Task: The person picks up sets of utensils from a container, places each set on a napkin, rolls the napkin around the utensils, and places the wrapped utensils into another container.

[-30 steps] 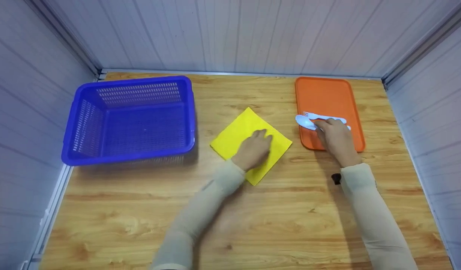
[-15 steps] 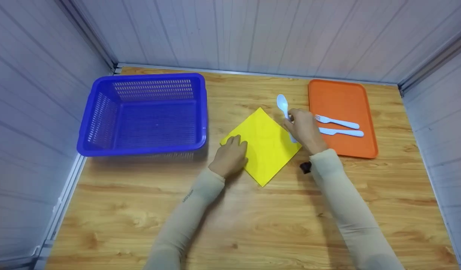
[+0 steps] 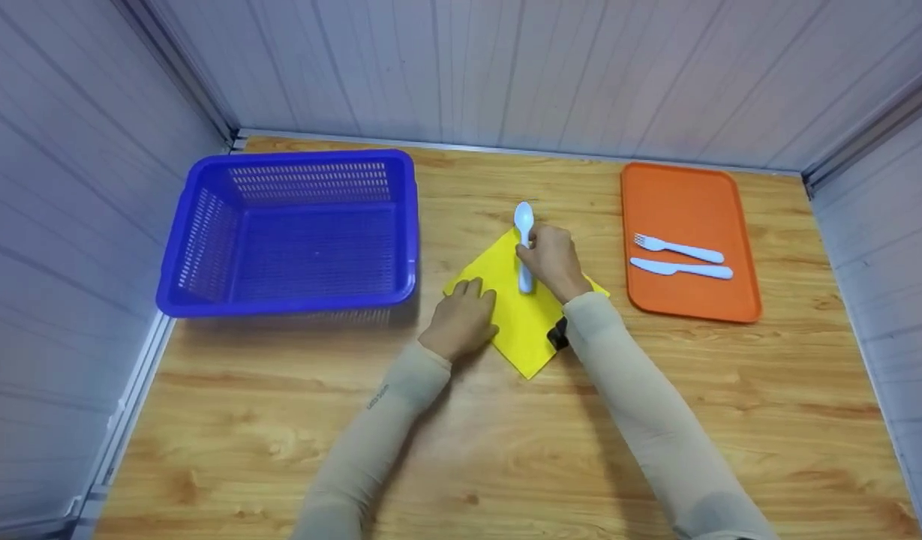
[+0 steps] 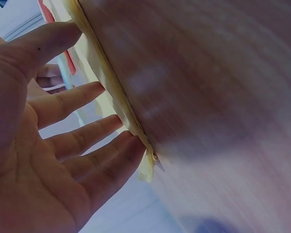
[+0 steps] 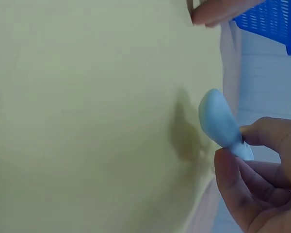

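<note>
Spoon (image 3: 524, 226), over orange tray (image 3: 682, 202) (2 o'clock) earlier, now above yellow napkin (image 3: 522, 326), pinched by right hand (image 3: 552, 259). Left hand (image 3: 459, 321), loose, touches napkin's 9 o'clock corner. Fork (image 3: 681, 249), knife (image 3: 683, 268) stay on tray. Blue basket (image 3: 292, 305), 10 o'clock.

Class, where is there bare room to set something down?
Free: the floor of the blue basket; the table in front of it; the stretch between the left sleeve and right sleeve; the far end of the orange tray. Crowded: the yellow cloth, with left hand, right hand and spoon partly over it; mid-tray, with fork and knife.
</note>
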`<state>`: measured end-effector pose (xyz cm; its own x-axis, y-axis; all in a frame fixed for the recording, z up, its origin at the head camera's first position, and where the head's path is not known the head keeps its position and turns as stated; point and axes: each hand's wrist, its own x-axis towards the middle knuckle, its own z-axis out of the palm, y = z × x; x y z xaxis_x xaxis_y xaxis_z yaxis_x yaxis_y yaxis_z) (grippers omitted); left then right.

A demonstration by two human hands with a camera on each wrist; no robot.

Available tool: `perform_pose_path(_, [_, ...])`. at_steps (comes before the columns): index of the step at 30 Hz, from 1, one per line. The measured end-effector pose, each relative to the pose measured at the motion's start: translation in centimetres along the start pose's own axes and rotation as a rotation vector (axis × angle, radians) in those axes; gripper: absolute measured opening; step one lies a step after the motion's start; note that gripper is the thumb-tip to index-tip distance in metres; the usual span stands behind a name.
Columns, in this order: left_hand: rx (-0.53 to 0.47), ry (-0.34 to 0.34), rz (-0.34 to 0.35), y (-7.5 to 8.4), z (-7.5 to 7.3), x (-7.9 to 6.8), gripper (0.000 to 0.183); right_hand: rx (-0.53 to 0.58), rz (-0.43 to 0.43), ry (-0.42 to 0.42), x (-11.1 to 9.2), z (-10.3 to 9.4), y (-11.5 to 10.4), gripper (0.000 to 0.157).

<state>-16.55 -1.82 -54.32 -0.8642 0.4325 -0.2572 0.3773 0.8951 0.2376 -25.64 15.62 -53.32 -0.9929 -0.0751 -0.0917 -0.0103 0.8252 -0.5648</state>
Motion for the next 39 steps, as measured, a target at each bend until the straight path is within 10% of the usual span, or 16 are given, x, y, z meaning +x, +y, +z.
perform_pose_path(39, [-0.002, 0.016, 0.006, -0.1, 0.1, -0.5, 0.059, 0.027, 0.072, -0.077, 0.5, 1.8, -0.8, 0.024])
